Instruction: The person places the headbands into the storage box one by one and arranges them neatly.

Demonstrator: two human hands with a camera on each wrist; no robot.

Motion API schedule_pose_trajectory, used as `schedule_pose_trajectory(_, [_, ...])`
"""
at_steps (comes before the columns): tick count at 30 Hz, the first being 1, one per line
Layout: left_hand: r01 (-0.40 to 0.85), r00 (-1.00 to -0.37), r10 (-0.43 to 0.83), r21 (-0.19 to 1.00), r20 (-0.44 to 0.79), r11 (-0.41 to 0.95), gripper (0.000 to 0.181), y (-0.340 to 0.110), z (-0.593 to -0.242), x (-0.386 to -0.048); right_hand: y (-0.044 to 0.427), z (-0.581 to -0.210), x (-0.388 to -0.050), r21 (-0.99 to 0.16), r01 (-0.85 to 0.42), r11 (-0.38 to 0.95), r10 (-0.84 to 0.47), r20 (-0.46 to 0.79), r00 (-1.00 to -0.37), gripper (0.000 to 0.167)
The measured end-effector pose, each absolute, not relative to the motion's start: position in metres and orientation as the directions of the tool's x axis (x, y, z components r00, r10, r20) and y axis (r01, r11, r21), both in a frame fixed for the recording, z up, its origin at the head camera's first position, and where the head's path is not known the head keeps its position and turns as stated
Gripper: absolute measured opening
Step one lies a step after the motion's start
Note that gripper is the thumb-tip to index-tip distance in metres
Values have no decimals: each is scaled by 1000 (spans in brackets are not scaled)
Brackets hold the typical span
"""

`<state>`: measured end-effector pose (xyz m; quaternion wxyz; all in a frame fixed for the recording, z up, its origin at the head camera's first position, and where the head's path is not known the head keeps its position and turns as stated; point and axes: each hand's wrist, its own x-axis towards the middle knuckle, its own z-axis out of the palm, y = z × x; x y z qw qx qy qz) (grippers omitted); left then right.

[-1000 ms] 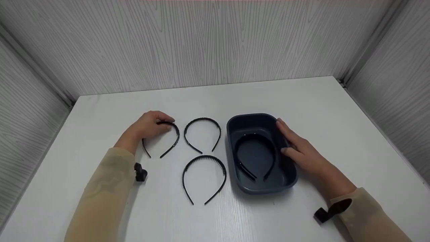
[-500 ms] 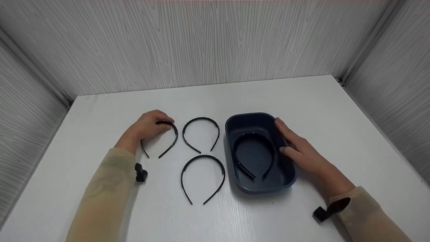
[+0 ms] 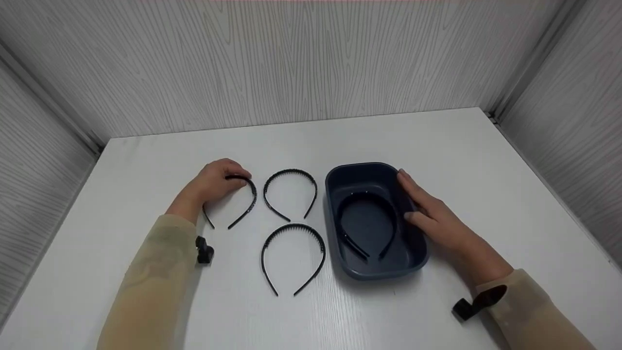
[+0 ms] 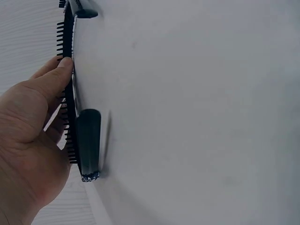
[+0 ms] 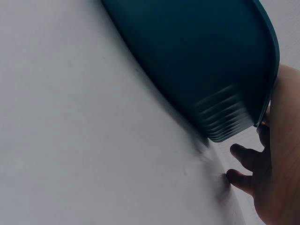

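Note:
My left hand [image 3: 216, 182] pinches the top arc of a black toothed headband [image 3: 250, 206] at the left of the group. In the left wrist view, thumb and fingers of the hand [image 4: 35, 126] close on the toothed band [image 4: 69, 101]. The blue bin [image 3: 381, 274] stands to the right, with black headband material [image 3: 394, 221] lying inside; how many bands cannot be told. My right hand [image 3: 440, 226] grips the bin's right wall, thumb over the rim. From the right wrist, that hand [image 5: 276, 164] shows beside the bin's outer side [image 5: 197, 56], some fingertips apart from it.
Between the left hand and the bin, one black headband [image 3: 316, 194] lies on the white table [image 3: 272, 325]. Another headband [image 3: 323, 243] lies nearer the front, below it. Grey wood-grain panels [image 3: 291, 63] rise behind the table and at both sides.
The whole head view has shifted slightly, moving everything a little to the left. Both hands keep their holds, and the headbands and bin have not visibly moved on the table.

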<state>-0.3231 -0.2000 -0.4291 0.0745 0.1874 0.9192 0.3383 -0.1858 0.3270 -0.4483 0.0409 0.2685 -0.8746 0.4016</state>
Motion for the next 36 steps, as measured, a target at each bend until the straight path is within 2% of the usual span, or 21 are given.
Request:
schedule_pose_trajectory(21, [307, -915, 402, 643, -3, 702, 18, -203, -428, -323, 327, -448, -186, -676, -513, 529, -438, 300, -847, 78])
schedule_pose_trajectory(36, [231, -930, 361, 644, -74, 729, 20, -206, -416, -312, 329, -448, -187, -658, -523, 542, -447, 302, -842, 78])
